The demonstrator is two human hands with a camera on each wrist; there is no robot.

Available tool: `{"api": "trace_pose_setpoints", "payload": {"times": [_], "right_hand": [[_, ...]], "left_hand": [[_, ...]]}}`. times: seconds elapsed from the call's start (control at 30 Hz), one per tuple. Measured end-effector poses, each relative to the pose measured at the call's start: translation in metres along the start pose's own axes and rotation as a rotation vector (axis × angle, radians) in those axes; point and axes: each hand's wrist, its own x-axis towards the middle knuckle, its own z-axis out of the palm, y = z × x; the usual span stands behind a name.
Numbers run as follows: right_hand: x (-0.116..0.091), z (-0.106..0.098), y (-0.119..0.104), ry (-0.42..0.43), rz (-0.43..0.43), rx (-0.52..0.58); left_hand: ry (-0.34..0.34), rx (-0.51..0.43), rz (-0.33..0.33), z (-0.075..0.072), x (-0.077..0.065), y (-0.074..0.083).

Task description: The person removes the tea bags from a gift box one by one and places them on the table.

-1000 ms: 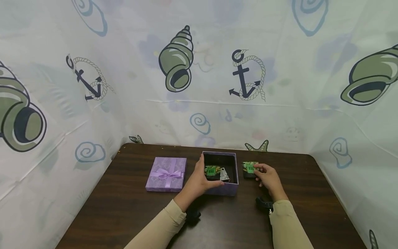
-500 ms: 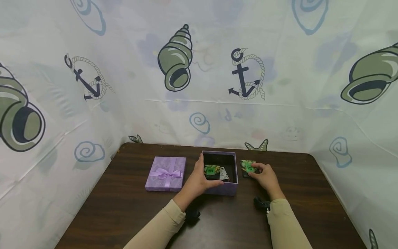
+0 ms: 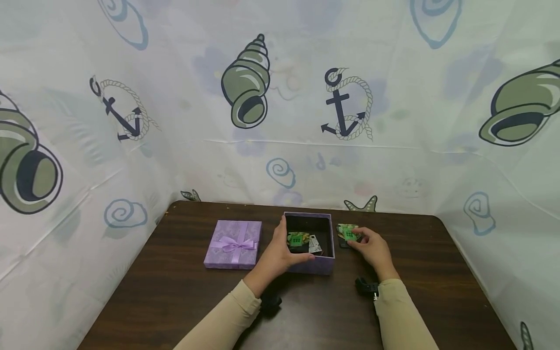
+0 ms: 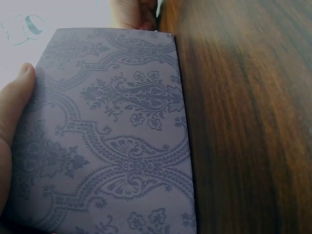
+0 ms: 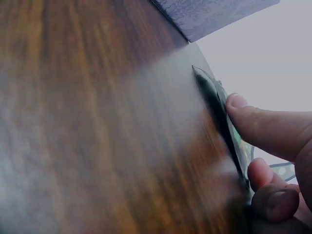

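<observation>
An open purple gift box (image 3: 321, 265) with a dark inside stands near the middle of the table. In it lie a green-and-black packet (image 3: 299, 239) and a small grey-white piece (image 3: 314, 244). My left hand (image 3: 277, 255) holds the box at its left side, the thumb along the front rim. In the left wrist view the box wall (image 4: 117, 126) shows a damask pattern beside the thumb (image 4: 17, 100). To the right of the box, my right hand (image 3: 374, 249) pinches another green-and-black packet (image 3: 344, 231). The right wrist view shows that packet (image 5: 214, 100) edge-on, thumb against it.
Left of the box lies the purple lid (image 3: 225, 236) with a ribbon bow. The dark wooden table (image 3: 319, 311) meets a printed cloth (image 3: 302, 180) at its back and sides.
My right hand has moved slightly left and away from me with the packet, bringing it closer to the box. My left hand and the box have stayed in place.
</observation>
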Motion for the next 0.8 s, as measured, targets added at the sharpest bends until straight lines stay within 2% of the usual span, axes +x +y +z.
{"api": "trace_pose_setpoints", "payload": {"times": [0.27,0.53,0.8], "right_hand": [[0.0011,0.0014,0.0023,0.003,0.027,0.033],[-0.0012,-0.0035,0.0063,0.008,0.108,0.256],[-0.0028,-0.0049,0.0048,0.050,0.175,0.315]], "left_hand": [[-0.003,0.002,-0.005,0.0008,0.0007,-0.0029],[-0.004,0.003,-0.001,0.0011,0.0011,-0.0031],[0.001,-0.002,0.000,0.0010,0.0012,-0.0042]]}}
